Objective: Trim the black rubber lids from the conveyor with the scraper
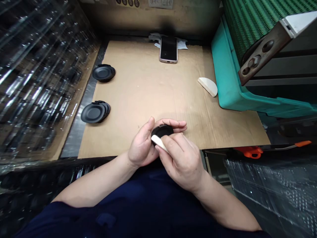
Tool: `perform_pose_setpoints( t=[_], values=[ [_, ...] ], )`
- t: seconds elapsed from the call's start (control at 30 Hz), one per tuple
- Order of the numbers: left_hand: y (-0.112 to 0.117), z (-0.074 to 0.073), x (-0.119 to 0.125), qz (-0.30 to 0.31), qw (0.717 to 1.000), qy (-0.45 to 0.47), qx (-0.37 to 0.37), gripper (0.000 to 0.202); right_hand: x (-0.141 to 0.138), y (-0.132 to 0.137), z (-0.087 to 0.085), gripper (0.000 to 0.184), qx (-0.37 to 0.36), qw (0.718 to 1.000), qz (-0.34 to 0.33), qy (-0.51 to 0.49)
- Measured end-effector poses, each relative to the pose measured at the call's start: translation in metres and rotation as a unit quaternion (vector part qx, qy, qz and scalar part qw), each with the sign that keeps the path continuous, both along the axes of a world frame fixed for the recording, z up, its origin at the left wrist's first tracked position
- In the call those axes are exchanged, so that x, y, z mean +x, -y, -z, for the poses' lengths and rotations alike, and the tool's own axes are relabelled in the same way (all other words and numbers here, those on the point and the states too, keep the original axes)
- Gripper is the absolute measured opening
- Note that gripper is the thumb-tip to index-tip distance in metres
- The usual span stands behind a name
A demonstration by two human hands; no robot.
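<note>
My left hand [143,145] cradles a round black plastic part [163,130], its fingers curled behind the far rim and its thumb raised at the left. In my right hand [184,157] a cream-white half-round pad [158,141] is pinched between thumb and fingers. The pad's end lies against or just over the black part; whether it touches I cannot tell. My right fingers hide the lower right of the part. Similar black round parts lie at the left in two overlapping stacks, a far one [102,72] and a near one [94,112].
Cardboard [148,89] covers the worktop. A phone [168,49] lies on white cloth at the back. Another half-round pad [208,86] rests near the teal crate [225,72]. Clear plastic trays [37,72] stand at the left. A metal bracket [264,49] juts in beside a green belt [260,19].
</note>
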State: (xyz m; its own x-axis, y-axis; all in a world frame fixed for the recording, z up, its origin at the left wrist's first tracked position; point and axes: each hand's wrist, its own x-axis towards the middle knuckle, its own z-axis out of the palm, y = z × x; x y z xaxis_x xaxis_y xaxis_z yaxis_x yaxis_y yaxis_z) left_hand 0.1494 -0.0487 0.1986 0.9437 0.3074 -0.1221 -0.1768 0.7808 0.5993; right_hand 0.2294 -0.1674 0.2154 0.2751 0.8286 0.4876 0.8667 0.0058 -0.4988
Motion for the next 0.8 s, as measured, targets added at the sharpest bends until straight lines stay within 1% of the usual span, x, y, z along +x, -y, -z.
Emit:
perform_pose_setpoints(
  t=[0.1, 0.2, 0.23, 0.3, 0.4, 0.5, 0.6, 0.67, 0.7, 0.73, 0.8],
  values=[
    [-0.001, 0.0, 0.0, -0.005, 1.0, -0.001, -0.013, 0.061, 0.0, 0.007, -0.003, 0.017, -0.038, 0.997, -0.057, 0.019],
    [-0.001, -0.001, 0.001, -0.022, 0.999, 0.006, -0.03, 0.057, 0.005, 0.017, -0.004, 0.017, -0.051, 0.994, -0.099, -0.015],
    [0.0, -0.001, 0.001, -0.026, 0.999, 0.01, -0.033, 0.057, 0.007, 0.02, -0.004, 0.018, -0.044, 0.994, -0.096, -0.03],
    [0.0, -0.001, 0.001, -0.028, 0.999, 0.018, -0.034, 0.057, 0.01, 0.023, -0.002, 0.021, -0.027, 0.997, -0.066, -0.043],
    [0.001, -0.001, 0.002, -0.034, 0.999, 0.02, -0.033, 0.05, 0.008, 0.021, 0.003, 0.018, -0.021, 0.999, -0.026, -0.01],
    [0.001, -0.001, 0.001, -0.041, 0.999, 0.009, -0.03, 0.045, 0.002, 0.016, 0.008, 0.018, -0.028, 0.999, -0.045, 0.009],
    [0.001, -0.002, 0.0, -0.036, 0.999, 0.009, -0.034, 0.048, 0.001, 0.017, 0.007, 0.021, -0.03, 0.996, -0.082, -0.026],
    [0.0, -0.002, 0.0, -0.028, 0.999, 0.017, -0.038, 0.053, 0.006, 0.021, 0.003, 0.024, -0.031, 0.992, -0.103, -0.061],
    [0.0, -0.002, 0.0, -0.025, 0.999, 0.021, -0.038, 0.055, 0.01, 0.024, 0.001, 0.024, -0.028, 0.991, -0.103, -0.079],
    [-0.001, -0.002, 0.0, -0.023, 0.999, 0.023, -0.036, 0.057, 0.014, 0.027, -0.001, 0.024, -0.02, 0.991, -0.093, -0.097],
    [-0.001, 0.0, 0.0, -0.03, 0.999, 0.021, -0.027, 0.054, 0.025, 0.032, -0.003, 0.023, 0.007, 0.99, -0.042, -0.135]
  ],
)
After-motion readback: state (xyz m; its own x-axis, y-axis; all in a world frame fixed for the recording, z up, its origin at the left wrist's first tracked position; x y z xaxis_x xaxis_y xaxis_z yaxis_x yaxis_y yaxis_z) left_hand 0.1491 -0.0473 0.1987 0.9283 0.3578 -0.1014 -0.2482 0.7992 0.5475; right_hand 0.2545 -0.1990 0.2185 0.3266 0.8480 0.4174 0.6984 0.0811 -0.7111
